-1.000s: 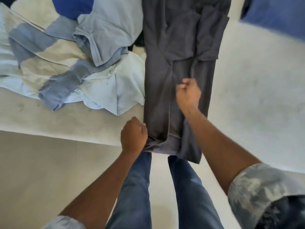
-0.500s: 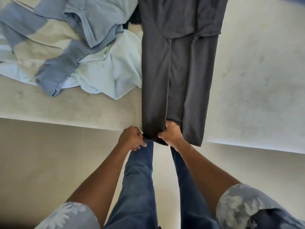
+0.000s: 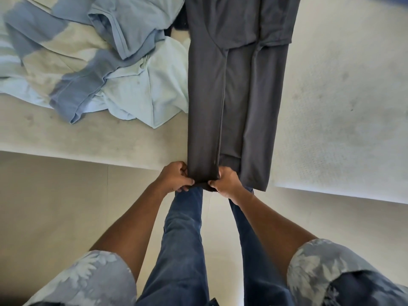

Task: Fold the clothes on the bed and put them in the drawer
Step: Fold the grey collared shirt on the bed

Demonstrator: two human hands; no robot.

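The bed carries everything. The pile of unfolded blue clothes lies on its left side. The grey garment, folded lengthwise, runs down the bed's middle, with its hem over the near edge. My left hand and right hand each pinch that hem. Risk: the rightmost flap is outside my grip, so an uneven lift would likely open the fold.

Trousers on the bed, heap of clothes just left, both hands at their near hem.
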